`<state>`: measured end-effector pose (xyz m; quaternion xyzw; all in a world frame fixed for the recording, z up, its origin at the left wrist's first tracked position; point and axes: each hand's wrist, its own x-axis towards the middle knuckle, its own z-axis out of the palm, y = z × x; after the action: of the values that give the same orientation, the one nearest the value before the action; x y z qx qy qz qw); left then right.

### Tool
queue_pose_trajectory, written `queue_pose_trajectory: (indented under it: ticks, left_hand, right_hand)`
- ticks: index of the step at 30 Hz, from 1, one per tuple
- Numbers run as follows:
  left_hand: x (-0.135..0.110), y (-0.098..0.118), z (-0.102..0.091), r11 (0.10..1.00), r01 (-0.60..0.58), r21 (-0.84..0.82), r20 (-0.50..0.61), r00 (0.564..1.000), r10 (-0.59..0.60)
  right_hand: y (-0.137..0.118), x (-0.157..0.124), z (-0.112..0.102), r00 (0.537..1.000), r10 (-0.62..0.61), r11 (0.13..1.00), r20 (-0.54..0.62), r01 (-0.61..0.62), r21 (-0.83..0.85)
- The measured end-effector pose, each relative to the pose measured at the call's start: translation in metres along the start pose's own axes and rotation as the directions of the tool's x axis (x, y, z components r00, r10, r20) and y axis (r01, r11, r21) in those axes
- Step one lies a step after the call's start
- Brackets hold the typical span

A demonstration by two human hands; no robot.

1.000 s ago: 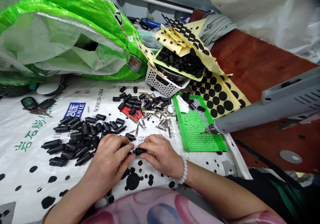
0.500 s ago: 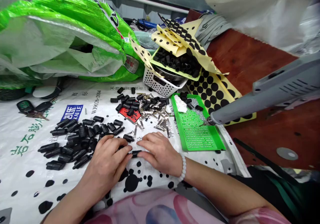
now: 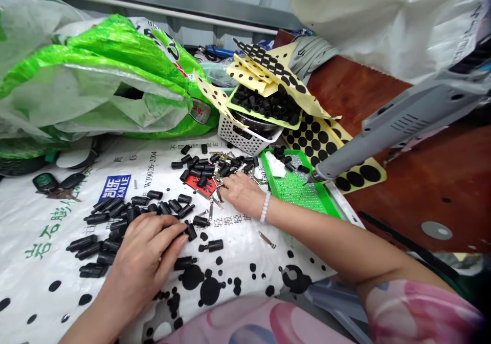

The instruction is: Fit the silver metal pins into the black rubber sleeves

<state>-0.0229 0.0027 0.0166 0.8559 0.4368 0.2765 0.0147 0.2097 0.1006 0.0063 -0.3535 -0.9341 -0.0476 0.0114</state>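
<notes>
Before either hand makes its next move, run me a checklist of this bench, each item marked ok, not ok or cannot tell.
1. Right hand at the metal clips: ok.
2. Clip secure in its fingers: cannot tell; the hand hides them.
3. Left hand near the black parts: ok.
4. All clips in one cluster: not ok; a lone clip lies apart.
5. Grey power tool clear of both hands: ok; its tip is over the green tray.

Surface was white, printed with lettering. Directly on it lay black cylindrical parts, some heaped, some loose; metal strips; a green tray; a perforated white basket; keys.
</notes>
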Motion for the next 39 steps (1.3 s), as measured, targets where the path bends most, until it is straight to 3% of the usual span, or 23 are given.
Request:
queue_pose_trajectory:
  ticks: [4,7,11,13,16,21,25,29,32,39]
  left_hand:
    - [0.018,-0.014,-0.004,0.996,-0.027,0.086,0.034,0.999,0.024]
    - [0.046,-0.025,0.002,0.981,-0.064,0.181,0.13,0.991,0.041]
    - [0.088,-0.04,0.02,0.933,-0.211,0.291,0.291,0.949,0.124]
    - [0.103,-0.045,0.029,0.913,-0.284,0.291,0.348,0.921,0.176]
    - [0.115,-0.051,0.039,0.897,-0.358,0.26,0.39,0.889,0.242]
    - [0.119,-0.053,0.044,0.881,-0.409,0.238,0.414,0.863,0.289]
    - [0.116,-0.044,0.039,0.901,-0.378,0.214,0.376,0.883,0.281]
    - [0.105,-0.024,0.032,0.952,-0.28,0.123,0.244,0.938,0.244]
    - [0.096,-0.009,0.027,0.968,-0.251,0.018,0.166,0.955,0.245]
    - [0.085,0.009,0.021,0.97,-0.239,-0.034,0.157,0.958,0.242]
  right_hand:
    - [0.007,-0.001,0.001,0.999,0.023,0.997,-0.034,-0.021,0.076]
    - [0.011,-0.008,-0.005,0.99,0.11,0.982,-0.084,-0.095,0.163]
    - [0.012,-0.027,-0.02,0.956,0.247,0.93,-0.159,-0.188,0.317]
    - [0.008,-0.039,-0.025,0.924,0.343,0.829,-0.168,-0.213,0.517]
    - [0.001,-0.057,-0.027,0.881,0.456,0.573,-0.126,-0.182,0.799]
    - [-0.007,-0.072,-0.02,0.833,0.551,0.321,-0.057,-0.148,0.936]
    - [-0.011,-0.07,-0.02,0.794,0.607,0.105,0.034,-0.122,0.987]
    - [-0.017,-0.066,-0.026,0.774,0.633,-0.065,0.018,0.03,0.997]
    - [-0.021,-0.065,-0.027,0.773,0.633,-0.085,-0.029,0.107,0.991]
    - [-0.024,-0.066,-0.023,0.766,0.632,0.008,-0.12,0.148,0.989]
